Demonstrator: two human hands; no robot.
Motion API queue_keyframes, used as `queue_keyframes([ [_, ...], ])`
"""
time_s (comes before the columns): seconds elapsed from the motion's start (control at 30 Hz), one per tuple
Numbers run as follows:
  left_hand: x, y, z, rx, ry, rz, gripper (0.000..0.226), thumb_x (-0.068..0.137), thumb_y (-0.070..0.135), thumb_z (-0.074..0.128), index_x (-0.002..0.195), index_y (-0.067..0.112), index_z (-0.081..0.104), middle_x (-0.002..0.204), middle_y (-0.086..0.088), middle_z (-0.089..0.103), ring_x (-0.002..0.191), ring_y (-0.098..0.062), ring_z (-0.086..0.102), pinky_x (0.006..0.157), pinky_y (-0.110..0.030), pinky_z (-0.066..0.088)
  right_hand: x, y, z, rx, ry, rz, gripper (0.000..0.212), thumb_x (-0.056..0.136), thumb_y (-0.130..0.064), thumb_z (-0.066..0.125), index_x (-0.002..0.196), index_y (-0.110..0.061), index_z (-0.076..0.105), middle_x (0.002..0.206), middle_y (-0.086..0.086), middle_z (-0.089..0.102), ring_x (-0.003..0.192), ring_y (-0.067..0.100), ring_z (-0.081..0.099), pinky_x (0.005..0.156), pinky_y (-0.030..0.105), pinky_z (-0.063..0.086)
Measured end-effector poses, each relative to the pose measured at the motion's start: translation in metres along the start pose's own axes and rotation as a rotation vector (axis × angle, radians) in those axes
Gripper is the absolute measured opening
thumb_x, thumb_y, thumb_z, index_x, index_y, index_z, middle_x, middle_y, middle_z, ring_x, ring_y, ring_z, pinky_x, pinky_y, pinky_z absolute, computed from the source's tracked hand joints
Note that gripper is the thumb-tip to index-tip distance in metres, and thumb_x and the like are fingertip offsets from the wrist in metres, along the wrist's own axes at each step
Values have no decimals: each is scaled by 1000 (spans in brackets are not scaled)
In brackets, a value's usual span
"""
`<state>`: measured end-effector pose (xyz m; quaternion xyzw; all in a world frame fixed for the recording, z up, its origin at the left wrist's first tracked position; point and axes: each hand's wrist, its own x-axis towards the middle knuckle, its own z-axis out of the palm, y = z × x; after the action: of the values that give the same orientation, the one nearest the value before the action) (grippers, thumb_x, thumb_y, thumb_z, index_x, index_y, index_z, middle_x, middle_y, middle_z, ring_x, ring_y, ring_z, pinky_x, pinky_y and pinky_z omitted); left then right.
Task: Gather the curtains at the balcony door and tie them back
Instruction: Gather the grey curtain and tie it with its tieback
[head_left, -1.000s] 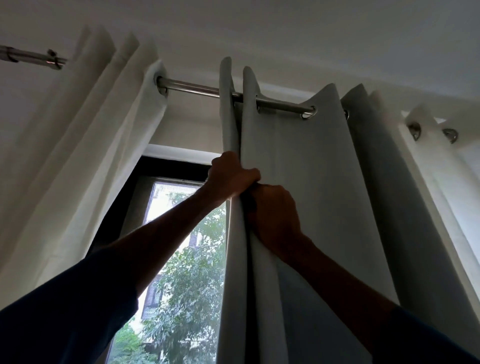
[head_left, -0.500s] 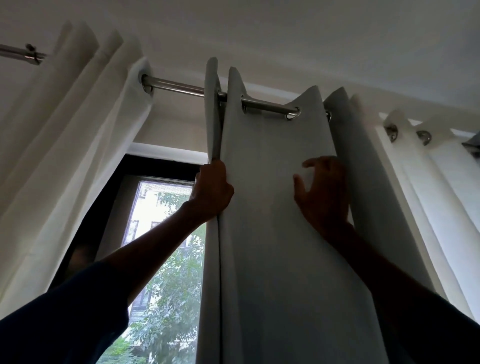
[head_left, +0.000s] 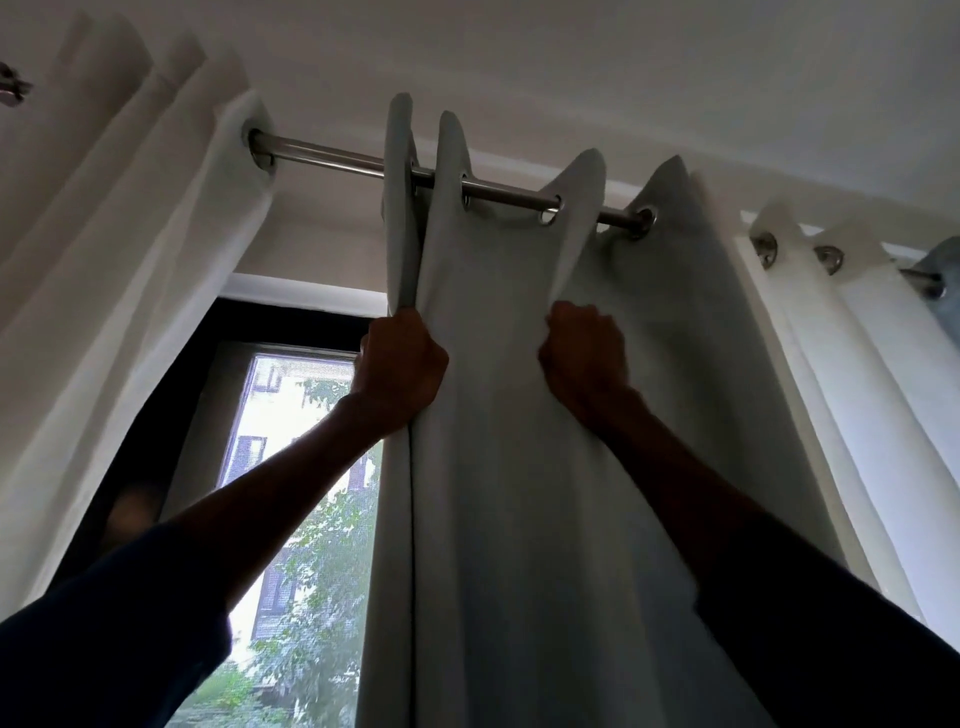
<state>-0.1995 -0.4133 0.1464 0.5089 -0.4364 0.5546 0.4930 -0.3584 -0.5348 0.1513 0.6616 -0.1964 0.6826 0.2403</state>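
Hung on the rod (head_left: 332, 156), the grey curtain (head_left: 519, 519) has left hand (head_left: 402, 371) fisted round its front edge & right hand (head_left: 584, 358) clenching next fold, both high up; prob. soft, thick, heavyish cloth, so bunch fold by fold.

Nothing here can be read: no lettering, label, brand or number shows on the grey curtain (head_left: 519, 467), the metal rod (head_left: 332, 157) or the building (head_left: 270, 410) beyond the glass.
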Motion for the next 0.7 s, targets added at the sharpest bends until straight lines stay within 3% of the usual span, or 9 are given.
queue_keyframes([
  [0.07,0,-2,-2,25,24,40,24,89,20,51,86,-4,55,94,-33,63,90,-52,61,65,-38,39,8,-34,0,20,-26,-43,16,96,-9,47,106,-8,60,105,20,64,98,37,62,73,38,38],
  [0.17,4,-7,-6,104,-16,108,27,93,20,52,93,-7,58,99,-33,62,95,-53,59,72,-48,44,15,-78,5,77,15,-218,25,97,-13,48,115,-1,60,111,23,64,101,41,61,81,45,40],
  [0.3,3,-15,-11,68,-50,137,31,91,22,62,99,-7,55,100,-32,61,95,-52,58,67,-38,33,20,-92,10,134,30,-289,28,94,-18,54,117,-3,61,111,21,64,99,42,60,82,43,42],
  [0.43,-8,-9,-15,-21,0,164,39,91,32,66,94,-4,52,92,-29,61,88,-49,58,62,-36,30,1,-68,20,225,33,-309,36,93,-10,58,127,2,60,115,26,64,103,44,58,86,43,33],
  [0.53,-13,-1,-18,-62,-10,229,41,88,29,63,105,-7,51,84,-26,64,80,-46,63,58,-38,38,-24,-61,23,278,18,-252,28,94,-7,60,119,4,64,110,26,65,98,44,58,81,39,30],
  [0.6,-17,6,-20,-51,-11,234,46,88,13,59,126,-7,43,77,-20,64,73,-42,64,58,-33,35,-35,-61,22,330,12,-231,17,92,-4,62,105,5,66,99,26,66,90,43,60,72,37,27],
  [0.67,-20,13,-21,-53,-41,252,69,84,0,58,146,0,26,67,-10,59,59,-30,61,54,-31,36,-39,-60,18,345,-26,-189,7,94,-9,59,89,-6,62,89,19,65,82,37,61,64,31,24],
  [0.7,-21,15,-22,-48,-56,284,75,85,-2,57,150,3,20,64,-6,57,54,-25,58,51,-29,37,-39,-59,17,336,-46,-162,14,97,-14,57,83,-12,56,86,14,65,79,31,61,64,28,26],
])
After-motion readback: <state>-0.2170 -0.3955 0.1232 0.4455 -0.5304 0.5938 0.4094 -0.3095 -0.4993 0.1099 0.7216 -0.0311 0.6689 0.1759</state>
